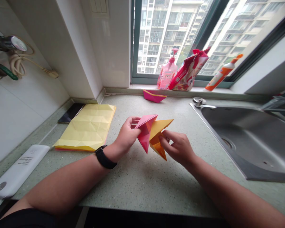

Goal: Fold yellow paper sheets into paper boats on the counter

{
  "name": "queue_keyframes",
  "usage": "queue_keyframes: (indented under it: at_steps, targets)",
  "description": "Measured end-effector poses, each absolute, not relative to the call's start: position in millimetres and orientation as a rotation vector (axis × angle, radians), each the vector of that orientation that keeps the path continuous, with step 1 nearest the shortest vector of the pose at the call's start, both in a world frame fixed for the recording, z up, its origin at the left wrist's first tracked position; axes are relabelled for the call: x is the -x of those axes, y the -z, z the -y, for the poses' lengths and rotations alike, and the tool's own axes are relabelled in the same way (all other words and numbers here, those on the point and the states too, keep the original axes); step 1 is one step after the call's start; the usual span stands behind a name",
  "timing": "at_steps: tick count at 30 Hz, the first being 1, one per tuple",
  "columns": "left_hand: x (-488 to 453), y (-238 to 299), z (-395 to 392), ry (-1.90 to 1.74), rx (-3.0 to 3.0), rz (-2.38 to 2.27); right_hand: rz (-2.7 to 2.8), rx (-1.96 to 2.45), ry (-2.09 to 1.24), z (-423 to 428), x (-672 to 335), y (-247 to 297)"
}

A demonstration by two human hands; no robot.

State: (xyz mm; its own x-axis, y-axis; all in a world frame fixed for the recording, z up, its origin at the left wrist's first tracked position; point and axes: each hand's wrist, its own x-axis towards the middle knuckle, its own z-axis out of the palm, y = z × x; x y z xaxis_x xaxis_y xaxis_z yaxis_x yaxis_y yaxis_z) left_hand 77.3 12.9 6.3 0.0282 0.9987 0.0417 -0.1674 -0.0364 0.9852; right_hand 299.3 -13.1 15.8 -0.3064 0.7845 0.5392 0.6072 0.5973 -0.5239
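While the left hand pinches the pink part of a folded paper form, thumb on the near face and fingers curled behind, the right hand grips the yellow part, its thumb and forefinger drawn close together on the paper. The two pointed parts meet between the hands, over the middle of the speckled countertop; whether they form one piece cannot be told. A black band encircles the left wrist.

Beyond the hands, a magenta paper boat rests at the far edge of the counter. To the left lies a stack of creased paper, its top sheet pale yellow; a dark flat device lies at its far left corner, and a white power bank nearer on the left. To the right is a steel sink. On the far window ledge, from left to right, stand a pink pump bottle, a red packet and an orange-and-white bottle.
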Motion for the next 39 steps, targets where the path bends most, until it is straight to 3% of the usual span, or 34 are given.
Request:
queue_keyframes:
  at_steps: [24, 39]
  targets:
    - [-81.9, -20.1, -3.1, -1.321, -1.222, -1.113, 2.063, 0.909, -0.172, 14.1, -297.7, -16.0]
    - [-82.6, -17.0, 1.2, -1.365, -1.426, -1.140, 2.067, 0.890, 0.096, 12.7, -297.2, -9.4]
